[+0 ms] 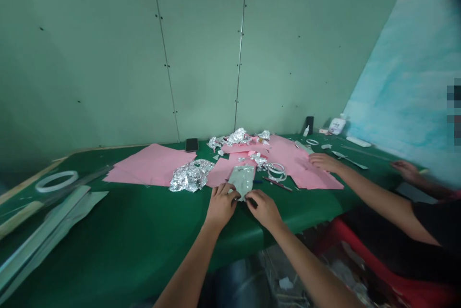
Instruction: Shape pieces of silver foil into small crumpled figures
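A flat, pale, shiny rectangular piece lies near the table's front edge, its surface slightly wrinkled. My left hand is closed at its near left corner, fingers bent and the thumb meeting them. At the near right corner, my right hand pinches the edge between thumb and fingers. Whether the piece is a foil-wrapped card or a pouch I cannot tell. Just left of it sits a crumpled silver foil sheet. Pink paper lies under and behind the piece, and a dark pen is to its right.
Pink sheets spread left, and more foil heaps at the back by a phone. White tape rolls lie far left and beside the foil. A co-worker's hand rests on pink paper at right; another person's hand is beyond.
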Demonstrator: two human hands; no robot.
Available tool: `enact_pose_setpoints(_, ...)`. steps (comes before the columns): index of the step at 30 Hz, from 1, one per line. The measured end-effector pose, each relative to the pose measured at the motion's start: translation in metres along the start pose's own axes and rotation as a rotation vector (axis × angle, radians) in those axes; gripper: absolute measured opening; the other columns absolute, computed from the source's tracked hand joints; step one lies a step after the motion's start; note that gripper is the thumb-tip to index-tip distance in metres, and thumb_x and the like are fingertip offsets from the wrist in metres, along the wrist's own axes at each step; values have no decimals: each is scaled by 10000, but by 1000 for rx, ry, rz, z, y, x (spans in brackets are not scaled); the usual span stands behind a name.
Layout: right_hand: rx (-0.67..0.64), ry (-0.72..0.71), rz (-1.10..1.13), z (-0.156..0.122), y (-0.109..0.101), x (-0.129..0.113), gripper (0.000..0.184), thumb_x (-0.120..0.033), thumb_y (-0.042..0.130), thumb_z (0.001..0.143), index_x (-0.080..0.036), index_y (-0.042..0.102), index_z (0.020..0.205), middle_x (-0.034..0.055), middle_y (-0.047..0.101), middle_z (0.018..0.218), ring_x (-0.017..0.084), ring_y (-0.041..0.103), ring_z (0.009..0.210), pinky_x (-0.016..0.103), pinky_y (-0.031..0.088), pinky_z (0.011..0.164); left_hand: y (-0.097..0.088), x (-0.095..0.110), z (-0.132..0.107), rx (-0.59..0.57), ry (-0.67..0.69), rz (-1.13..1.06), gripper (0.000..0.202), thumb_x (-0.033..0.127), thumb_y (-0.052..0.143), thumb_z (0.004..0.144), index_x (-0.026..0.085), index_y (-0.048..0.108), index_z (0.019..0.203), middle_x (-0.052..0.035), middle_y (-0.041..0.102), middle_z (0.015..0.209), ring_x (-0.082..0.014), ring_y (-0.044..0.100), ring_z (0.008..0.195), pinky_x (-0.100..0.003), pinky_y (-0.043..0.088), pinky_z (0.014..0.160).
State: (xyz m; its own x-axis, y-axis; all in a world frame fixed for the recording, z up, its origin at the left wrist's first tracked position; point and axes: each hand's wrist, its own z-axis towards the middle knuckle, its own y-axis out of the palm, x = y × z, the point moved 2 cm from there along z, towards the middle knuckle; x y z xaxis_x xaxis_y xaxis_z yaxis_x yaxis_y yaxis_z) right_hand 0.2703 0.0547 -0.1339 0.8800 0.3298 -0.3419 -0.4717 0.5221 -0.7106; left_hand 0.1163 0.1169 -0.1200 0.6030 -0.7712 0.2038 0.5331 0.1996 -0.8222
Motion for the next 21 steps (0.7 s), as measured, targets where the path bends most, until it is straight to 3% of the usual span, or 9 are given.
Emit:
enact_pose_setpoints(7,-17,-75,-45,0,-4,-6,127,-207,532,899,-224,655,877,23,686,883,152,615,910,244,489,794,2,-3,2,-37,-61,3,293,54,534,792,257,720,893,-51,657,1084,-249,543,1065,-414,385,881)
enact_pose_setpoints(15,125,-38,41,-7,-4,-1,78,-183,548,881,-209,601,830,27,649,788,187,584,803,300,475,757,1,-1,0,-30,-74,3,306,56,537,779,254,695,951,-53,660,1070,-252,546,1048,-415,384,872)
enact_pose_setpoints(21,250,-177,161,9,-34,-17,111,-182,561,874,-229,579,774,13,626,729,174,565,738,336,477,734,-7,2,-1,87,-64,-110,261,15,531,738,224,650,838,-42,662,1046,-229,547,1053,-381,385,881)
